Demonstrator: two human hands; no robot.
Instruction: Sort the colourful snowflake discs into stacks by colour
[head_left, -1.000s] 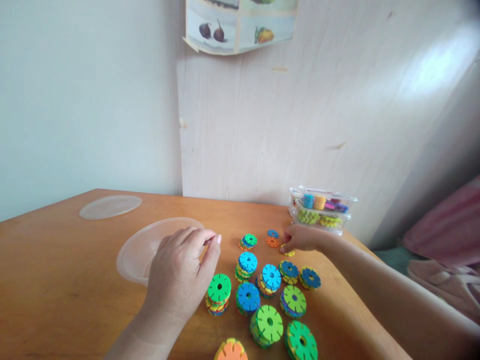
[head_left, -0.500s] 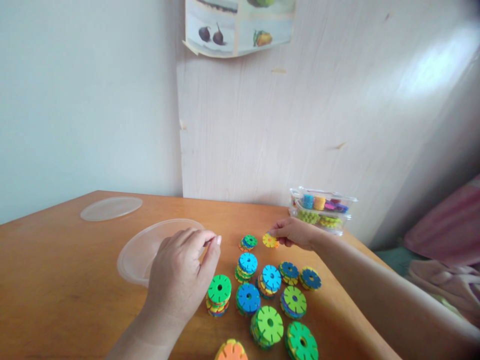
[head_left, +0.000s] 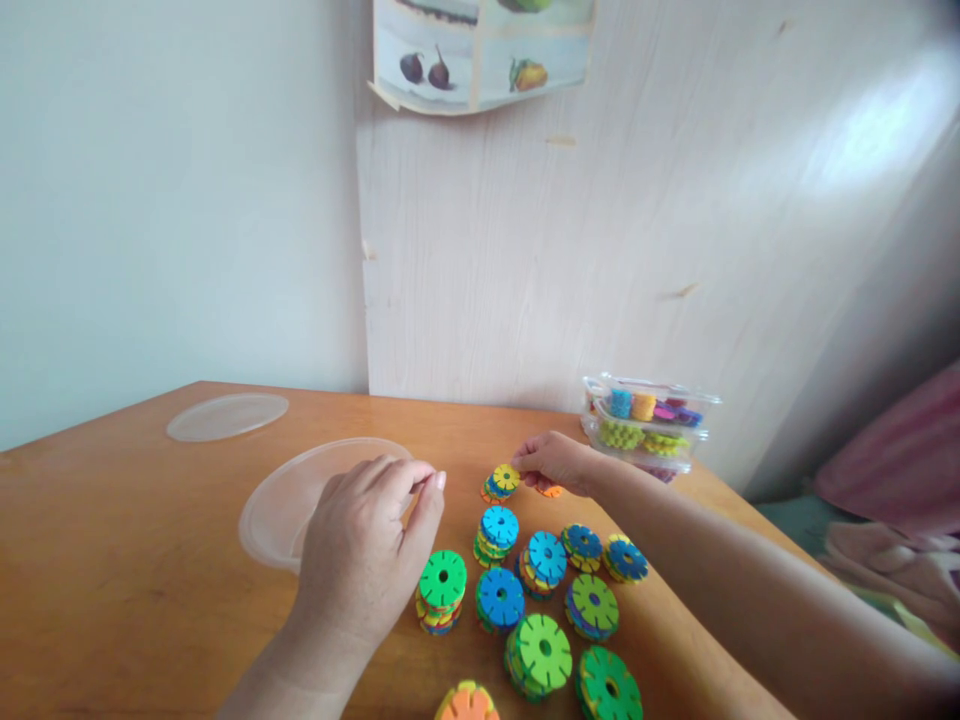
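My right hand pinches the edge of a yellow notched plastic disc at the top of a low stack at the back. Beside that stack, partly under the hand, lies an orange disc. My left hand hovers to the left with thumb and fingertips together; nothing shows between them. Right of it stand stacks topped by a green disc, a light blue disc and a blue disc. Nearer me is a stack with a lime disc on top.
Two clear plastic lids lie on the wooden table, the nearer partly behind my left hand. Clear boxes of coloured pieces are piled at the back right. More disc stacks stand below my right forearm, including a dark green one.
My right hand has moved left with the yellow disc, from above the orange one onto the back stack with the green top. My left hand has barely moved.
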